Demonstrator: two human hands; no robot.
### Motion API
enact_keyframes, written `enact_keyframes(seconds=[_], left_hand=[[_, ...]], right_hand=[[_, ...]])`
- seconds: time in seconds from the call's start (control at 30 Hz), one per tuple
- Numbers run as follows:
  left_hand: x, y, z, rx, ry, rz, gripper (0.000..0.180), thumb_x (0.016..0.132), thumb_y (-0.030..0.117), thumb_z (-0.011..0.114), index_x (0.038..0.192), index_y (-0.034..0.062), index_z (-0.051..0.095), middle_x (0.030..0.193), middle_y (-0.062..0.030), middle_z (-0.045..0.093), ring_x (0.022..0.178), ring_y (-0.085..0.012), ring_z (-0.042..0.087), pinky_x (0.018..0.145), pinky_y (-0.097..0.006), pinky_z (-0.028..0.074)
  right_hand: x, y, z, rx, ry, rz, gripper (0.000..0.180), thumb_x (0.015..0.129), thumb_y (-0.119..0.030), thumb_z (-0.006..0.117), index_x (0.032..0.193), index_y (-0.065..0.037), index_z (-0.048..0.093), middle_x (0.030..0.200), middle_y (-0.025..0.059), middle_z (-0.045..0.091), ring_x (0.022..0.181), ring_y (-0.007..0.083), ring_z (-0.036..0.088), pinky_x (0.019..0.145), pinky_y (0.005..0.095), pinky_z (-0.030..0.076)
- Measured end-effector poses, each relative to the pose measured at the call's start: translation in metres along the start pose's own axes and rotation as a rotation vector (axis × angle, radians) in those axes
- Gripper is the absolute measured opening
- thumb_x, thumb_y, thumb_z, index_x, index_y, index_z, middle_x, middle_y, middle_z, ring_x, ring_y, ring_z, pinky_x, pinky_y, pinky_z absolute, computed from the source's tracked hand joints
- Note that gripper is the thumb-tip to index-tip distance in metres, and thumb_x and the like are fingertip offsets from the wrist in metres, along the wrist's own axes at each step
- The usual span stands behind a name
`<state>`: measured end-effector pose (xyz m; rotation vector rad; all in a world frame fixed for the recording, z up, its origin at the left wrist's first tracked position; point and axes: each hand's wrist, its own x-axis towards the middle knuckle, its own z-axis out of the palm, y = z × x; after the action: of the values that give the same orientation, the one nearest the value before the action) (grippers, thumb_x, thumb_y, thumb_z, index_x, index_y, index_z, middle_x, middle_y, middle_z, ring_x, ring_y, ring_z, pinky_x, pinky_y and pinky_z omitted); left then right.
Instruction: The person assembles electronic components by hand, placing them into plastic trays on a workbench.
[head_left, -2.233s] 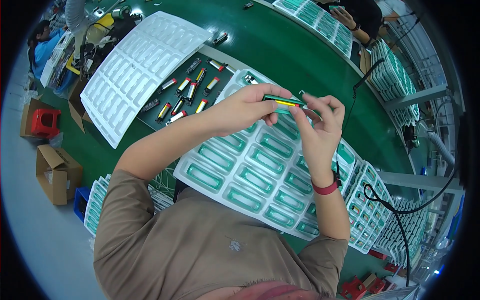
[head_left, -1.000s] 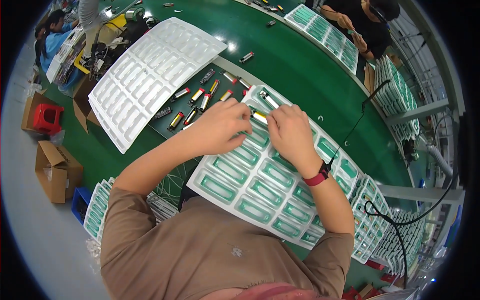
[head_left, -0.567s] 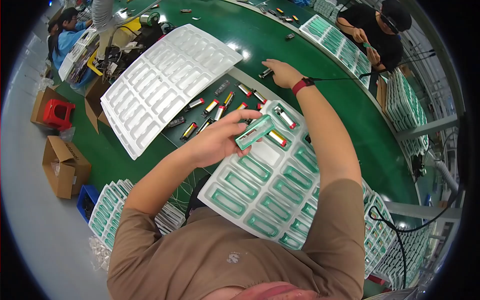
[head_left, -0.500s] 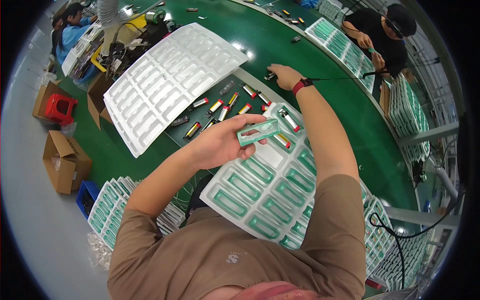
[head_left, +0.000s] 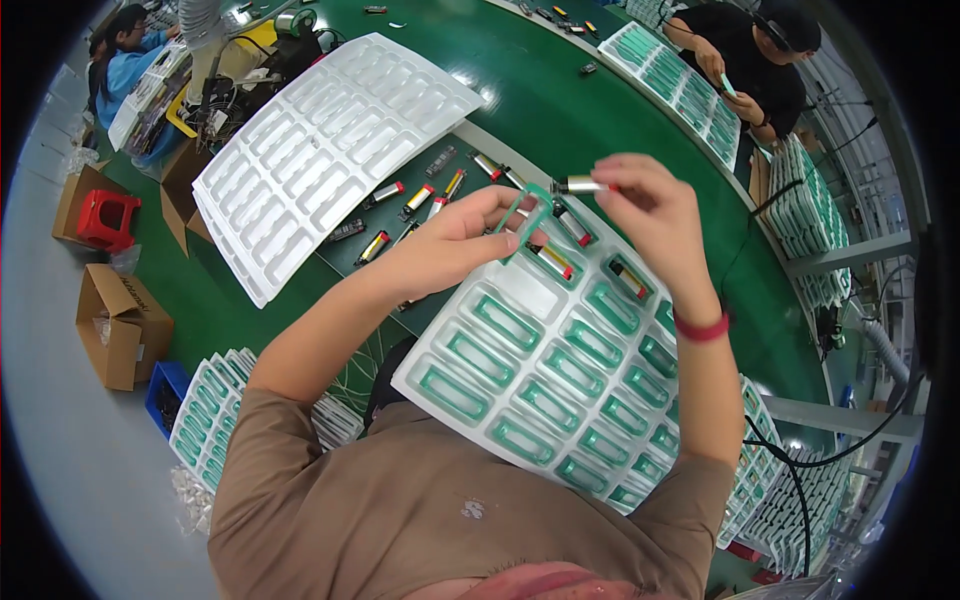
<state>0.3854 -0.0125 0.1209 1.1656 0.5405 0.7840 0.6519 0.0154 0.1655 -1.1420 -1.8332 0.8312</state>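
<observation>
Green frame (head_left: 543, 197), pale cylinder (head_left: 580, 185), fingers (head_left: 628, 178) holding both

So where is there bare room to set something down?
The green tabletop is bare between the left tray, the co-worker's tray and the right hand. One slot in the near tray, beside one holding a small part, looks empty. Crowded: between the left tray and left hand, where more small parts lie.

right hand (head_left: 650, 195) back from green tabletop (head_left: 540, 110), silver cell (head_left: 580, 184) (red-ended) lifted, green frame (head_left: 542, 204) tilted steeper
</observation>
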Motion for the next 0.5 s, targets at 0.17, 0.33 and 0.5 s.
enact_keyframes(seconds=[0.17, 0.33, 0.5], left_hand=[[0.000, 0.004, 0.008, 0.191, -0.001, -0.005, 0.058, 0.093, -0.004, 0.064, 0.145, 0.0058, 0.040, 0.106, -0.0062, 0.061, 0.105, -0.0107, 0.060, 0.080, -0.024, 0.050], [0.004, -0.005, 0.020, -0.020, -0.041, -0.117, 0.055, 0.093, 0.003, 0.067, 0.141, 0.0107, 0.043, 0.099, -0.0032, 0.061, 0.091, -0.0103, 0.061, 0.071, -0.026, 0.054], [0.006, -0.019, 0.016, 0.131, 0.059, -0.115, 0.044, 0.096, 0.010, 0.066, 0.136, 0.0097, 0.049, 0.095, 0.0002, 0.060, 0.084, -0.0086, 0.060, 0.065, -0.026, 0.053]], right_hand=[[-0.066, -0.036, 0.003, 0.130, 0.132, -0.004, 0.020, 0.086, 0.008, 0.070, 0.106, 0.003, 0.072, 0.111, 0.0105, 0.068, 0.098, 0.0162, 0.068, 0.084, 0.0282, 0.057], [-0.090, -0.039, 0.001, 0.090, 0.210, -0.084, 0.021, 0.083, 0.010, 0.073, 0.103, 0.005, 0.071, 0.111, 0.0153, 0.071, 0.095, 0.0166, 0.067, 0.085, 0.0283, 0.055], [-0.105, -0.043, 0.020, 0.093, 0.170, -0.100, 0.020, 0.083, 0.008, 0.074, 0.102, 0.003, 0.072, 0.112, 0.0152, 0.073, 0.092, 0.0178, 0.070, 0.084, 0.0306, 0.057]])
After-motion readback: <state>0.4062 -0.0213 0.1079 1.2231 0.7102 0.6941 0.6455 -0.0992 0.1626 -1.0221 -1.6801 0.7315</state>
